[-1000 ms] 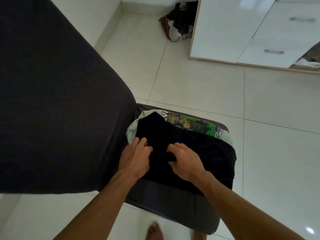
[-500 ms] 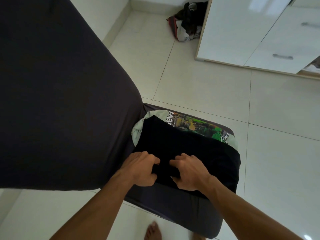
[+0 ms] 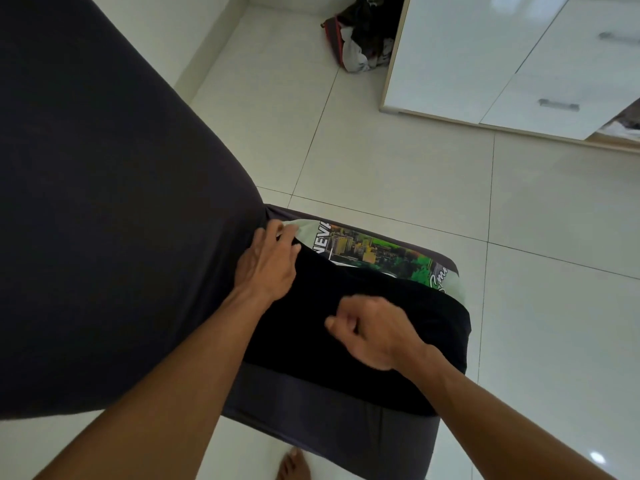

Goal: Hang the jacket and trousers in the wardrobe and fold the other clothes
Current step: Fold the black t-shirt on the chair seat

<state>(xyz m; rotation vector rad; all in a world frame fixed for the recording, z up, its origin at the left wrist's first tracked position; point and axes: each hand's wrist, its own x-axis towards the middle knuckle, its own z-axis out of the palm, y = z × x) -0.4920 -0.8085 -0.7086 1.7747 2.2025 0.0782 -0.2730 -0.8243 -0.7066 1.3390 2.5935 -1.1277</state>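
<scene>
My left hand (image 3: 268,268) lies flat on the far left corner of the folded black garment (image 3: 374,327), its fingers (image 3: 277,233) stretched out straight and reaching past the black cloth onto the pale green edge of the printed T-shirt (image 3: 381,252) underneath; it presses and grips nothing. My right hand (image 3: 372,329) hovers over the middle of the black garment with its fingers (image 3: 337,322) curled in toward the palm. I cannot tell whether they pinch a bit of the cloth or hold nothing at all. The black garment sits on top of the printed T-shirt, covering most of it, so that only the shirt's far strip with the green and yellow picture and white lettering shows along the far edge. Both lie stacked on the dark grey cushioned seat (image 3: 329,427), the black piece running up to the seat's right edge and leaving the near part of the seat bare. To the left of the stack rises a broad dark upholstered surface (image 3: 104,220), which my left hand is just beside. Across the tiled floor (image 3: 415,168) stands the white wardrobe (image 3: 485,53), with a heap of loose clothes (image 3: 363,39) on the floor against its left side. My bare foot (image 3: 294,465) shows at the seat's near edge.
</scene>
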